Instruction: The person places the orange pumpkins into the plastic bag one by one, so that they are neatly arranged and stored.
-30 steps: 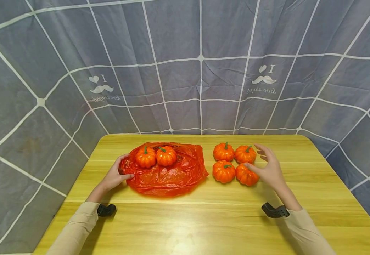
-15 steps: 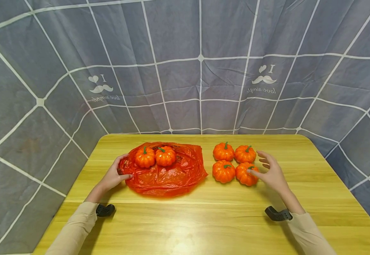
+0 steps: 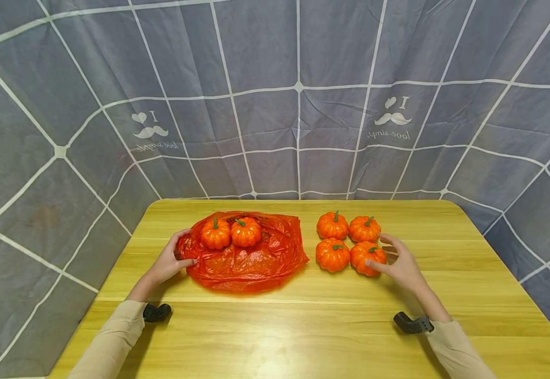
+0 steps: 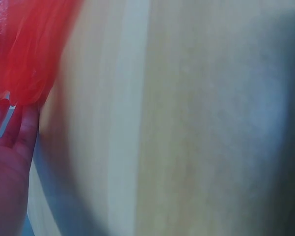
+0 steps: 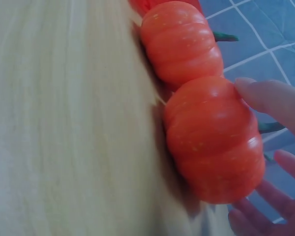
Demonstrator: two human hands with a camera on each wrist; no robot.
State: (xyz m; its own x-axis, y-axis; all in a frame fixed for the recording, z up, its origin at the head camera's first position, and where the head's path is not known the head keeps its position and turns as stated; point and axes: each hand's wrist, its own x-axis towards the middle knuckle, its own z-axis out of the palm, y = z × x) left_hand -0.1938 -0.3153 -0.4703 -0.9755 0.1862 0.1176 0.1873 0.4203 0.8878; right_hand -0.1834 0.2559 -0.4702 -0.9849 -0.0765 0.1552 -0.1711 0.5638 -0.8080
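Observation:
A crumpled red plastic bag point(image 3: 251, 268) lies flat at the table's left, with two small orange pumpkins point(image 3: 246, 232) on top. My left hand point(image 3: 168, 263) is at the bag's left edge, thumb on the near side and fingers on the far side, spread apart. The left wrist view shows straight fingers point(image 4: 27, 130) reaching the bag's rim. My right hand point(image 3: 403, 266) is spread around the right side of the front-right pumpkin point(image 3: 362, 255). Its thumb point(image 5: 265, 96) meets the pumpkin near the stem, while the other fingers are beside it, loosely bent.
Beside the front-right pumpkin sit a front-left pumpkin point(image 3: 332, 255), a back-left pumpkin point(image 3: 332, 226) and a back-right pumpkin point(image 3: 363, 228), close together. All stand on a wooden table point(image 3: 280, 331). A grey curtain point(image 3: 265, 121) with white lines hangs behind its far edge.
My right hand has shifted slightly down and toward me, its fingers moving from beside the back-right pumpkin to the front-right one. My left hand and the bag have barely moved.

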